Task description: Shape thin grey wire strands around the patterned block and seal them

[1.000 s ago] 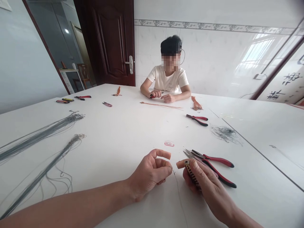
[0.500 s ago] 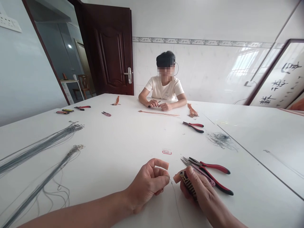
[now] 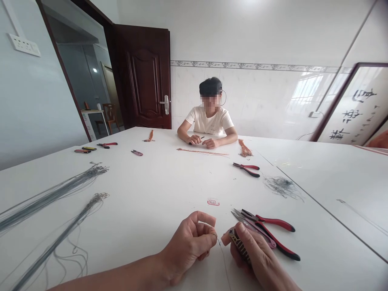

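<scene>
My left hand (image 3: pixel 189 246) is curled near the bottom middle of the view, its thumb and fingers pinching the end of a thin grey wire (image 3: pixel 223 258) that hangs down toward the table. A peach-coloured sleeve covers one raised fingertip. My right hand (image 3: pixel 253 252) grips a small tool with a ribbed black and tan handle (image 3: pixel 239 244), and a peach fingertip sleeve (image 3: pixel 226 238) shows beside it. Just beyond that hand lie red-handled pliers (image 3: pixel 273 230) and pink-handled snips (image 3: pixel 253 228). The tool's tip is hidden by my fingers.
On the white table (image 3: pixel 145 190), long bundles of grey wire (image 3: pixel 57 198) lie to the left and a grey wire tangle (image 3: pixel 281 186) to the right. Farther off are more pliers, orange tassels and a small label. A seated co-worker (image 3: pixel 209 117) across the table holds a small dark item.
The whole scene has slid lower in view as my head tilts upward. My hands keep their grips and stay close to the same spot.
</scene>
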Demonstrator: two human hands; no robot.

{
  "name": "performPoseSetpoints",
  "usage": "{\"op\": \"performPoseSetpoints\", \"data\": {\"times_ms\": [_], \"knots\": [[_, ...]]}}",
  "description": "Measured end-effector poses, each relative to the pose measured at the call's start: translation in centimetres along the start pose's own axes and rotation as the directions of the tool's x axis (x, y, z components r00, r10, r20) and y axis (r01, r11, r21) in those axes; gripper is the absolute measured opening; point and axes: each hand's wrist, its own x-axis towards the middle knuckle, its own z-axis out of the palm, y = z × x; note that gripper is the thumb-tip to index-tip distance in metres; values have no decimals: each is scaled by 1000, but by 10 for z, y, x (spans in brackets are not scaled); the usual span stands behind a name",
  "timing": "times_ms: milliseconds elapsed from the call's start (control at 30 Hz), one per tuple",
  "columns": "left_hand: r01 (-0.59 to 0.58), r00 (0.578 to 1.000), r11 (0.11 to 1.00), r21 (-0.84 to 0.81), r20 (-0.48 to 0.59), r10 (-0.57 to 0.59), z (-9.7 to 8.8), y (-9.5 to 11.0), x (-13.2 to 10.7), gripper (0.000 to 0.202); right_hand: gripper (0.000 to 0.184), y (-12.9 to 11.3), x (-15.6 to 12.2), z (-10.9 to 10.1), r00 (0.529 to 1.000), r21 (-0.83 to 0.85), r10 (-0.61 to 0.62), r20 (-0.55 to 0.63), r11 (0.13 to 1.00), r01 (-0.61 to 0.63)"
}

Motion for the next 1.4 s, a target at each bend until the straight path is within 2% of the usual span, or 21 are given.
{"op": "performPoseSetpoints", "data": {"times_ms": [133, 300, 433, 567, 800, 1400], "knots": [[-13, 1000, 1000, -4, 8, 13, -1, -2, 2, 24, 60, 5, 2, -1, 999, -3, 24, 34, 1000, -24], [-21, 1000, 1000, -18, 22, 22, 1, -2, 3, 28, 54, 13, 7, -7, 995, -3, -42, 88, 999, 42], [22, 1000, 998, -60, 17, -21, 4, 4, 1, 30, 48, 10, 8, -10, 996, -45, -54, 75, 997, 57], [78, 994, 989, -126, 80, -69, 7, 7, 0, 31, 43, 5, 7, -9, 995, -70, -52, 86, 996, 58], [127, 990, 971, -205, 86, -111, 9, 5, 0, 32, 42, 11, 8, -7, 992, -7, -91, 91, 996, 92], [160, 981, 965, -209, 143, -132, 13, 4, 1, 30, 41, 13, 8, -8, 991, -14, -88, 104, 996, 90]]}}
